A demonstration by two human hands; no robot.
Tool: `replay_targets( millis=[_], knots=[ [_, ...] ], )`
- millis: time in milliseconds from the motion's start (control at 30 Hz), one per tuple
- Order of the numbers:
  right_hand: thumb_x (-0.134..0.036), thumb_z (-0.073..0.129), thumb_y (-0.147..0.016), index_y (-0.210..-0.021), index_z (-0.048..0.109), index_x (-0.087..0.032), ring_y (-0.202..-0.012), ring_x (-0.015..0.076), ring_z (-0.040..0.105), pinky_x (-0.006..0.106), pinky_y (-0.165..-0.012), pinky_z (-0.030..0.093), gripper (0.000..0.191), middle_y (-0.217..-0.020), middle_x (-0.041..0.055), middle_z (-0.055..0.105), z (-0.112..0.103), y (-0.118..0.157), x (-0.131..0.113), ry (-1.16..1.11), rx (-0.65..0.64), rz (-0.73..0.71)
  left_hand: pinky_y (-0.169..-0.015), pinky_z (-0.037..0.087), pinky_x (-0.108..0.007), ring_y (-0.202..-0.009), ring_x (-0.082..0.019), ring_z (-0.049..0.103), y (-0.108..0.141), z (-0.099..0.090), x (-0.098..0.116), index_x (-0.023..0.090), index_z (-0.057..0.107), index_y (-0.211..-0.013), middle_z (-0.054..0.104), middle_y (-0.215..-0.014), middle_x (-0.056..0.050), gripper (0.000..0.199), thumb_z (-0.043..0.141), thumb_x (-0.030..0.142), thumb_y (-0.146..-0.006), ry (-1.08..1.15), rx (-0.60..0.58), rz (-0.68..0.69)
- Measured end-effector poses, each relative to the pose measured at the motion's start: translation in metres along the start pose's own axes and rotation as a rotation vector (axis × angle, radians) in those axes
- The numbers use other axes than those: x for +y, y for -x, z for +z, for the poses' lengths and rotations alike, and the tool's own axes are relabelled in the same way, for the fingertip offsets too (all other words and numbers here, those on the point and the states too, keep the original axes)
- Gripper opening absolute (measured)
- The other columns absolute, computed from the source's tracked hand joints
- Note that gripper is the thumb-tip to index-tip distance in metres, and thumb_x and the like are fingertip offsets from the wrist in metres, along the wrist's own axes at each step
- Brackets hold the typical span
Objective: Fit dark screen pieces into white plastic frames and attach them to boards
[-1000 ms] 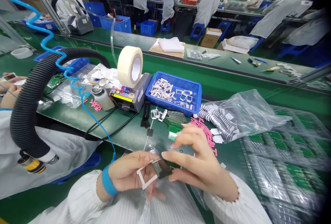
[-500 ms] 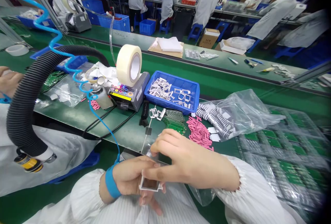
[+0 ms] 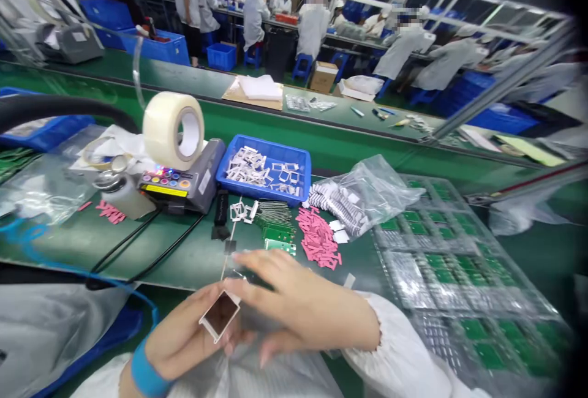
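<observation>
White frame (image 3: 228, 326) sat in the left hand (image 3: 184, 340), held by curled fingers (image 3: 184, 330), with a dark square (image 3: 220, 315) inside it. The right hand (image 3: 305, 306) was open, just above the frame, not gripping it. Many more white frames (image 3: 248, 165) lay in a blue tray (image 3: 275, 148), so lots were left to do.
</observation>
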State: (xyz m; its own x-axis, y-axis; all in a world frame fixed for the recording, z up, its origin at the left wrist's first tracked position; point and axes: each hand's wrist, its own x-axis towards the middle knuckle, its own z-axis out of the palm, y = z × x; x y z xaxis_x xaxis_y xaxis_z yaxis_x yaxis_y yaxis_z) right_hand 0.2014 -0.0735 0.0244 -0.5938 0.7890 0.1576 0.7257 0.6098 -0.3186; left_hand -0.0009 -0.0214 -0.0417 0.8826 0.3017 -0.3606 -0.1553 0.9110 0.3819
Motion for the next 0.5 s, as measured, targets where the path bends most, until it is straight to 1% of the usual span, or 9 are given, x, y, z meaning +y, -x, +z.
replay_targets(
  millis=[67,133,167,200,267,333,400,500],
  knots=[
    [-0.049,0.047,-0.09,-0.135,0.041,-0.017,-0.118,0.0235,0.047,0.039,-0.095,0.042,0.056,-0.13,0.0144,0.051,0.013,0.028,0.023,-0.025,0.144,0.29,-0.087,0.048,-0.036,-0.062,-0.014,0.062,0.001,-0.005,0.002,0.015,0.07,-0.097,0.067,-0.063,-0.003,0.034,0.062,0.042,-0.08,0.003,0.03,-0.003],
    [-0.037,0.045,-0.093,-0.123,0.054,-0.02,-0.101,0.0201,0.057,0.037,-0.089,0.045,0.035,-0.11,0.0084,0.063,0.027,0.064,0.053,0.067,0.296,0.697,-0.093,0.046,-0.037,-0.073,-0.015,0.063,0.0,-0.01,0.004,0.014,0.069,-0.1,0.069,-0.073,-0.004,0.034,0.065,0.039,-0.078,0.037,0.089,-0.023],
    [-0.03,0.042,-0.094,-0.115,0.059,-0.017,-0.092,0.0213,0.059,0.039,-0.084,0.047,0.03,-0.1,0.01,0.064,0.033,0.083,0.068,0.112,0.338,0.816,-0.093,0.046,-0.037,-0.076,-0.014,0.064,-0.001,-0.011,0.004,0.014,0.07,-0.097,0.071,-0.08,-0.005,0.03,0.067,0.036,-0.077,0.062,0.124,-0.037],
    [-0.024,0.041,-0.093,-0.11,0.062,-0.014,-0.089,0.0223,0.059,0.041,-0.081,0.047,0.029,-0.096,0.0116,0.063,0.038,0.101,0.083,0.135,0.356,0.882,-0.093,0.047,-0.037,-0.079,-0.015,0.064,-0.003,-0.012,0.004,0.014,0.071,-0.094,0.071,-0.087,-0.006,0.027,0.068,0.034,-0.076,0.086,0.159,-0.047],
    [-0.021,0.046,-0.089,-0.102,0.067,-0.014,-0.08,0.021,0.059,0.039,-0.075,0.048,0.026,-0.087,0.0096,0.062,0.048,0.131,0.107,0.154,0.375,0.958,-0.093,0.048,-0.037,-0.083,-0.015,0.064,-0.008,-0.012,0.003,0.015,0.072,-0.089,0.071,-0.095,-0.007,0.021,0.069,0.03,-0.075,0.11,0.199,-0.052],
    [-0.024,0.053,-0.085,-0.099,0.07,-0.017,-0.074,0.0192,0.059,0.035,-0.071,0.048,0.023,-0.081,0.0063,0.059,0.054,0.15,0.121,0.139,0.382,0.977,-0.094,0.047,-0.038,-0.086,-0.017,0.065,-0.014,-0.009,0.002,0.015,0.072,-0.091,0.071,-0.097,-0.007,0.021,0.07,0.029,-0.075,0.109,0.184,-0.039],
    [-0.028,0.057,-0.082,-0.095,0.071,-0.019,-0.074,0.019,0.059,0.034,-0.07,0.049,0.021,-0.08,0.005,0.058,0.057,0.158,0.127,0.118,0.407,0.977,-0.095,0.047,-0.039,-0.089,-0.018,0.064,-0.019,-0.006,0.002,0.015,0.072,-0.093,0.072,-0.097,-0.007,0.023,0.07,0.029,-0.075,0.087,0.133,-0.012],
    [-0.033,0.057,-0.082,-0.085,0.072,-0.018,-0.08,0.0218,0.061,0.036,-0.073,0.049,0.022,-0.086,0.0077,0.062,0.055,0.157,0.127,0.093,0.506,0.984,-0.097,0.044,-0.039,-0.093,-0.02,0.064,-0.023,-0.002,0.004,0.015,0.071,-0.096,0.072,-0.095,-0.008,0.026,0.069,0.031,-0.076,0.037,0.054,0.045]
  ],
)
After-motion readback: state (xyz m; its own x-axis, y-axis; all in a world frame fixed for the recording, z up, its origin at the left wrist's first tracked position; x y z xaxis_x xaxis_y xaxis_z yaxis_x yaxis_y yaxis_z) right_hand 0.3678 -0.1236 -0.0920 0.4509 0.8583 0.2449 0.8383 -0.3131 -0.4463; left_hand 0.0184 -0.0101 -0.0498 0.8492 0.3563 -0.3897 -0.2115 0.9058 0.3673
